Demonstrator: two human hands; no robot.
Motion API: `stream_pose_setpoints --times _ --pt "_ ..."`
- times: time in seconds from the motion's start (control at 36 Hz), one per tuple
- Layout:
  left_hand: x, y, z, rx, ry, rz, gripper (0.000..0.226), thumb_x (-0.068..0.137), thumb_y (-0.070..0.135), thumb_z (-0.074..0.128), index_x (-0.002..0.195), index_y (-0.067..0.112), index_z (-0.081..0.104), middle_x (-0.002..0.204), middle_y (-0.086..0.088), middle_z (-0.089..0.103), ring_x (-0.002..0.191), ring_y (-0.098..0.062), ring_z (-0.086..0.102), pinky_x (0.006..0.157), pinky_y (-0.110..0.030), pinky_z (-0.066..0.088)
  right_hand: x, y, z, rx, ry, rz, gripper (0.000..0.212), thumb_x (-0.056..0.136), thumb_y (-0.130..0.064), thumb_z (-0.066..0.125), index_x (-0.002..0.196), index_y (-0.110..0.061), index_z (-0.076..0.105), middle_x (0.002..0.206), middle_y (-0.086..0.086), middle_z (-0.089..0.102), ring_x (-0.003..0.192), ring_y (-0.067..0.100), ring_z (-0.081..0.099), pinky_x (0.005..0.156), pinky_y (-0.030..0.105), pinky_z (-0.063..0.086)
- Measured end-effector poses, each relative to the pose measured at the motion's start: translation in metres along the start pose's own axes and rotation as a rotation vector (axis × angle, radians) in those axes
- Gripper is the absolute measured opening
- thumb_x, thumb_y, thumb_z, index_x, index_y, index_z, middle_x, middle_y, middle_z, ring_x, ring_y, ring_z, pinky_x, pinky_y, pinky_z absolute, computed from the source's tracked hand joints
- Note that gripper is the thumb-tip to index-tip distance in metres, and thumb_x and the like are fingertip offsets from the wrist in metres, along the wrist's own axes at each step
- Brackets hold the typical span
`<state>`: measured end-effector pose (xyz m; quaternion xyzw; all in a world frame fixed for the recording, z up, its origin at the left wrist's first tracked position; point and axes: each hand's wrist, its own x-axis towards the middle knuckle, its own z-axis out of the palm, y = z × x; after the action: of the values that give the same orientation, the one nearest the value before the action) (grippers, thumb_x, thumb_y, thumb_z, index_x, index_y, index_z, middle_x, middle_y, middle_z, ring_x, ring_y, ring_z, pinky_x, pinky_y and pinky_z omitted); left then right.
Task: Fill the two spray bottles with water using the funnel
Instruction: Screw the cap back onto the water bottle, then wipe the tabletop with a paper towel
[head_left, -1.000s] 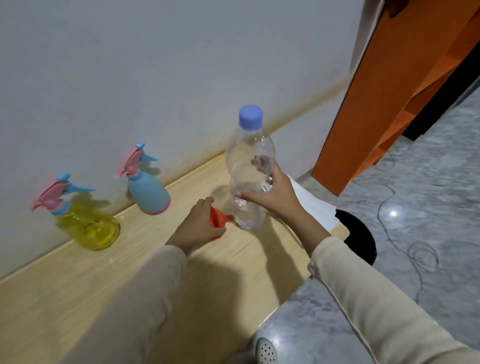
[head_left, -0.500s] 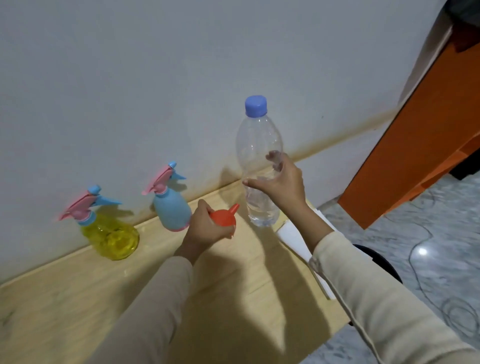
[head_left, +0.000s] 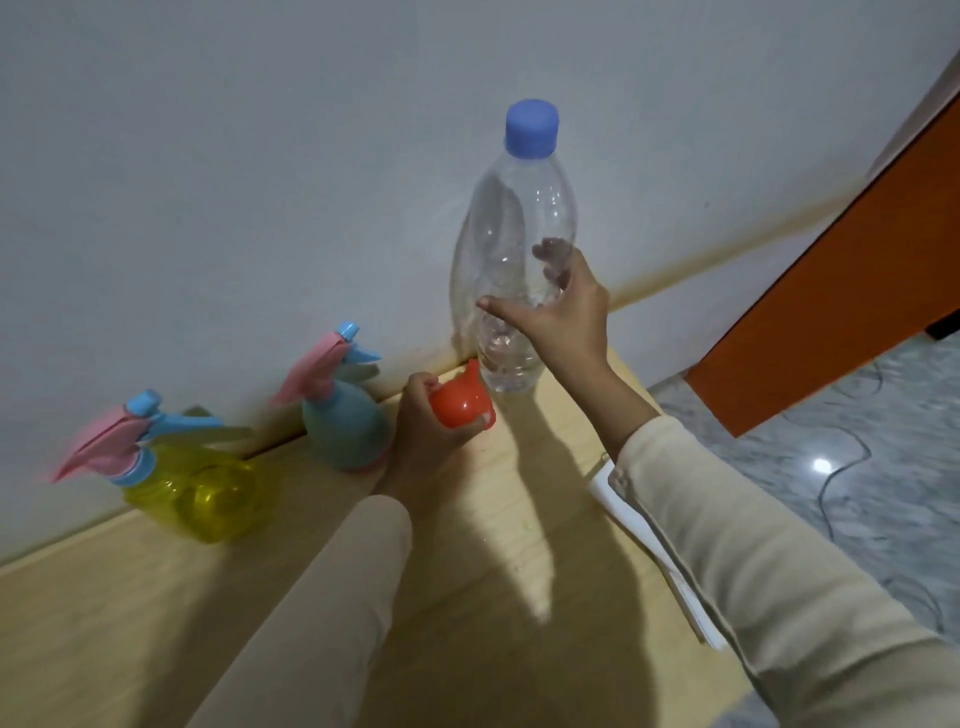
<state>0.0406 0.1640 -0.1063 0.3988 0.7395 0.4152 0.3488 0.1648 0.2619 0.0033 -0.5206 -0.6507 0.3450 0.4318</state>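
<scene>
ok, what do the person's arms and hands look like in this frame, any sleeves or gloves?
Both hands are bare: no gloves, and no rings or watch show. The left hand and right hand each come out of a long, loose cream-beige fabric sleeve that ends at the wrist, plain, with no print or markings, slightly creased.

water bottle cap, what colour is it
Blue; the cap tops the clear water bottle, seen clearly in the head view.

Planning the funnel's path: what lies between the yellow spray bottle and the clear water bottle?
In the head view: the blue spray bottle, then the left hand holding the orange funnel.
</scene>
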Motion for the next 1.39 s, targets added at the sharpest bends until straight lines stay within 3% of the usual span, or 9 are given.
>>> stream_pose_setpoints --times 0.19,0.36,0.58,0.72,0.83,0.94,1.11,1.28,1.39 --pt "0.007 -0.013 0.004 0.156 0.059 0.084 0.069 0.069 0.026 0.082 0.128 0.018 0.046 0.122 -0.001 0.052 0.110 -0.020 0.051 0.088 -0.028 0.042 0.002 0.003 -0.002 0.018 -0.019 -0.018 0.078 0.059 -0.037 0.088 0.123 -0.014 0.050 0.119 -0.008 0.056 0.107 0.013 0.053 0.091 0.027 0.046" --pt "0.008 -0.010 0.010 0.270 0.144 0.156 0.062 0.071 0.017 0.078 0.125 0.004 0.051 0.125 -0.015 0.047 0.112 -0.028 0.048 0.090 -0.022 0.032 0.002 0.011 -0.012 -0.072 -0.211 -0.031 0.096 0.064 -0.035 0.085 0.139 -0.014 0.029 0.140 0.006 0.040 0.130 0.018 0.039 0.106 0.030 0.036" --pt "0.009 -0.007 0.018 0.330 0.232 0.125 0.073 0.066 0.023 0.083 0.128 0.008 0.049 0.125 -0.015 0.046 0.113 -0.031 0.047 0.090 -0.027 0.032 0.000 0.017 -0.019 -0.130 -0.267 -0.029 0.102 0.065 -0.033 0.084 0.145 -0.017 0.023 0.134 0.008 0.037 0.124 0.024 0.042 0.105 0.038 0.039" --pt "0.002 0.004 0.025 0.319 0.318 0.104 0.086 0.066 0.023 0.084 0.138 0.008 0.038 0.133 -0.016 0.041 0.121 -0.031 0.042 0.097 -0.030 0.034 -0.007 0.025 -0.044 -0.177 -0.301 -0.031 0.088 0.074 -0.030 0.078 0.145 -0.014 0.028 0.141 0.008 0.037 0.128 0.019 0.041 0.103 0.033 0.039" --pt "-0.012 0.013 0.038 0.214 0.359 0.202 0.079 0.068 0.019 0.083 0.133 0.001 0.043 0.129 -0.022 0.043 0.116 -0.034 0.044 0.097 -0.031 0.036 -0.017 0.043 -0.079 -0.215 -0.236 -0.043 0.058 0.081 -0.023 0.072 0.132 -0.011 0.046 0.129 0.005 0.051 0.111 0.015 0.053 0.094 0.031 0.046" --pt "-0.042 0.018 0.062 0.209 0.209 0.383 0.059 0.077 0.019 0.075 0.126 0.000 0.048 0.128 -0.021 0.046 0.115 -0.027 0.043 0.097 -0.012 0.025 -0.046 0.066 -0.117 -0.196 -0.229 0.002 0.033 0.085 -0.017 0.067 0.117 -0.013 0.059 0.110 0.000 0.065 0.102 0.012 0.060 0.084 0.026 0.048" --pt "-0.075 0.012 0.087 0.296 0.109 0.538 0.052 0.079 0.020 0.068 0.123 -0.001 0.051 0.125 -0.020 0.050 0.118 -0.021 0.038 0.098 -0.039 0.040 -0.114 0.121 -0.156 -0.277 -0.287 0.094 0.025 0.086 -0.017 0.065 0.111 -0.015 0.065 0.109 -0.003 0.067 0.100 0.006 0.059 0.084 0.013 0.043" --pt "-0.077 0.009 0.099 0.361 -0.205 0.597 0.060 0.085 0.046 0.048 0.129 0.005 0.052 0.131 -0.011 0.053 0.124 -0.022 0.046 0.105 -0.031 0.036 -0.157 0.150 -0.166 -0.417 -0.339 0.068 0.029 0.083 -0.034 0.068 0.108 -0.022 0.066 0.113 -0.009 0.065 0.108 0.011 0.057 0.090 0.029 0.046" --pt "-0.082 0.008 0.109 0.396 -0.393 0.751 0.057 0.082 0.042 0.050 0.130 0.011 0.050 0.129 -0.013 0.055 0.122 -0.020 0.047 0.103 -0.030 0.037 -0.177 0.157 -0.162 -0.527 -0.353 -0.043 0.047 0.073 -0.051 0.063 0.107 -0.019 0.067 0.115 -0.003 0.063 0.112 0.017 0.056 0.089 0.035 0.046"
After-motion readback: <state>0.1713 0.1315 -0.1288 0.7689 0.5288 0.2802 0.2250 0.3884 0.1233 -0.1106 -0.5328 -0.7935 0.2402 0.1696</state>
